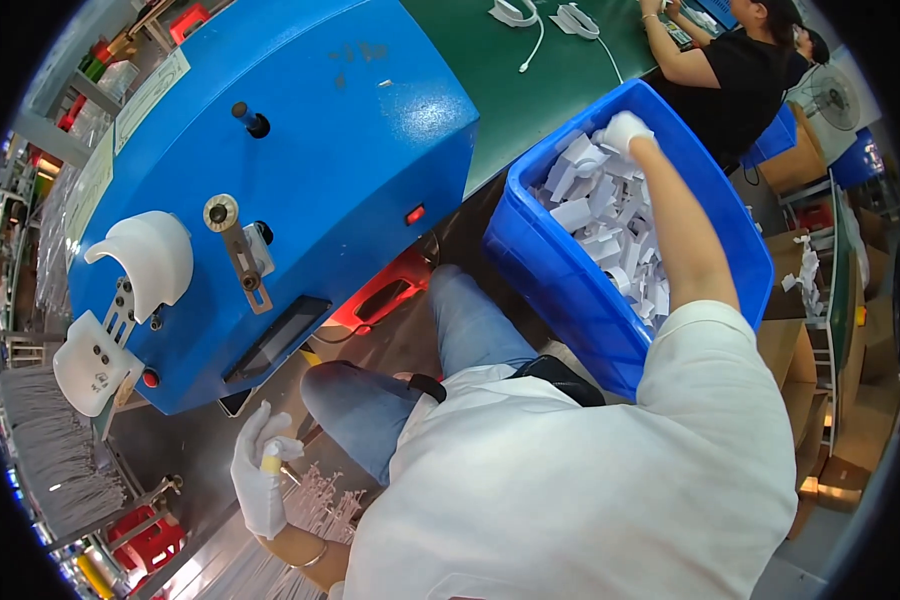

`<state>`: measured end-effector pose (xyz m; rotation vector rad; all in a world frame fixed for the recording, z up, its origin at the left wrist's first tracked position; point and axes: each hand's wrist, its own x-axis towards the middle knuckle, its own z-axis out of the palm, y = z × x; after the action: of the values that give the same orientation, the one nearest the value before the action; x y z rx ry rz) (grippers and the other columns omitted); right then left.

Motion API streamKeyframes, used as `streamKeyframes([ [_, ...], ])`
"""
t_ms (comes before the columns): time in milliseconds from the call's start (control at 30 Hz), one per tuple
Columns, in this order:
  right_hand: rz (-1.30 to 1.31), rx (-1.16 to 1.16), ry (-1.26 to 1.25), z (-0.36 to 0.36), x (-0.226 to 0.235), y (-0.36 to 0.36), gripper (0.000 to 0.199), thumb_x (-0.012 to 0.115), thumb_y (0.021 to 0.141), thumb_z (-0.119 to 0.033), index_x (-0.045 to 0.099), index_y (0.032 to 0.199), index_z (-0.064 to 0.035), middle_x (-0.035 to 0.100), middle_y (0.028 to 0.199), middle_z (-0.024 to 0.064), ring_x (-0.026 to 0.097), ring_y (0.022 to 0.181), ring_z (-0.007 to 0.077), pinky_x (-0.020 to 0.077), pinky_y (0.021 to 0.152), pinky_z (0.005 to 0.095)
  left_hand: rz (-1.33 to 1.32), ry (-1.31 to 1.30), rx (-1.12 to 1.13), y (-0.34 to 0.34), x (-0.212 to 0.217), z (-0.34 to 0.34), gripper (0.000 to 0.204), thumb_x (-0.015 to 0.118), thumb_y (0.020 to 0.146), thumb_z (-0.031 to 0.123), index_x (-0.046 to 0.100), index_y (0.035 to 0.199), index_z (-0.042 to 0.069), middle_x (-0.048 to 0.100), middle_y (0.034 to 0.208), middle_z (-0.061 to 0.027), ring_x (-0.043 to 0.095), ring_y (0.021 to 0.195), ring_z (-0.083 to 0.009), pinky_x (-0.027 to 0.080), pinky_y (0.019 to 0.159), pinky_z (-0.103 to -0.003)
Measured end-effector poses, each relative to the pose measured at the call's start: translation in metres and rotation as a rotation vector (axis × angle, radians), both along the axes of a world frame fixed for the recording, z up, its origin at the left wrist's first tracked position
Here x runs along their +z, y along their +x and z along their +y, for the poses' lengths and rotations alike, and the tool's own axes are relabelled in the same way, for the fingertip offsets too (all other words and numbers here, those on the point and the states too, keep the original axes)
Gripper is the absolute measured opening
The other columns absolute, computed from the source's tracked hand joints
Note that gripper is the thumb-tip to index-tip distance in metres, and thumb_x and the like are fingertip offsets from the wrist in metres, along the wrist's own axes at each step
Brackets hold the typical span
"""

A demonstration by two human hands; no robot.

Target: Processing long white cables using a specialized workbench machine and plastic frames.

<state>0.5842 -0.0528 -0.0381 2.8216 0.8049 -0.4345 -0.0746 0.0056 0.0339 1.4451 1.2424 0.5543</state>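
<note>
My right hand [625, 133], in a white glove, reaches over the far end of a deep blue plastic bin [560, 290]. It touches the heap of small white plastic pieces [600, 215] inside. Its fingertips are hidden, so I cannot see whether they grip a piece. My left hand [260, 478], gloved too, is raised at the lower left beside my knee. Its fingers are loosely curved and apart, with a yellowish band round one of them, and I see nothing held. Close by it lies a bundle of thin white cables [320, 505].
A big blue machine [320, 130] stands ahead on the left, with white curved holders [150, 260], a red switch [415, 214] and a dark screen [278, 340]. White cabled parts [575, 20] lie on the green table [470, 60]. A co-worker [735, 80] sits beyond the bin.
</note>
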Motion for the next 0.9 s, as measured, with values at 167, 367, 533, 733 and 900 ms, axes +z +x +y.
streamKeyframes([
  [167,-0.016,-0.142,0.269,-0.064,-0.099,-0.003,0.050,0.055,0.081,-0.017,0.052,0.129,-0.0051,0.055,0.125,0.0222,0.051,0.118,0.0377,0.0412,0.099,0.0401,-0.008,0.038,-0.088,0.024,0.010,0.013,0.062,0.064,0.087,0.038,0.048,0.129,-0.004,0.061,0.109,-0.0153,0.061,0.078,-0.0140,0.050,0.072,-0.026],
  [367,0.189,-0.228,0.975,-0.075,-0.014,0.001,0.013,0.065,0.075,-0.015,0.066,0.081,-0.0039,0.066,0.082,0.0099,0.065,0.071,0.0214,0.0513,0.066,0.0328,-0.100,0.002,-0.195,0.051,0.031,0.021,0.055,0.069,0.085,0.027,0.051,0.127,-0.003,0.062,0.109,-0.0146,0.061,0.082,-0.0158,0.050,0.078,-0.028],
  [533,0.746,-0.189,1.428,-0.072,0.088,-0.084,0.011,0.057,0.086,-0.016,0.059,0.087,-0.0046,0.060,0.071,0.0051,0.060,0.059,0.0137,0.0460,0.050,0.0242,-0.192,0.305,-0.515,0.102,0.051,0.027,0.029,0.065,0.086,0.010,0.062,0.110,-0.005,0.066,0.102,-0.0135,0.063,0.088,-0.0182,0.050,0.081,-0.030],
  [733,1.011,0.217,1.377,-0.021,0.136,-0.235,0.018,0.059,0.084,-0.016,0.059,0.092,-0.0001,0.062,0.073,0.0080,0.061,0.056,0.0158,0.0494,0.047,0.0260,-0.374,0.754,-0.303,0.164,0.088,0.006,0.028,0.080,0.072,0.011,0.055,0.082,0.002,0.063,0.093,-0.0126,0.062,0.081,-0.0215,0.049,0.071,-0.029],
  [900,1.435,0.405,1.189,0.006,0.172,-0.328,0.037,0.064,0.085,-0.027,0.059,0.101,0.0056,0.065,0.080,0.0118,0.064,0.060,0.0190,0.0507,0.048,0.0276,-0.281,1.247,-0.026,0.158,0.094,0.005,0.034,0.077,0.068,0.007,0.046,0.082,0.010,0.061,0.086,-0.0085,0.060,0.072,-0.0287,0.048,0.059,-0.034],
])
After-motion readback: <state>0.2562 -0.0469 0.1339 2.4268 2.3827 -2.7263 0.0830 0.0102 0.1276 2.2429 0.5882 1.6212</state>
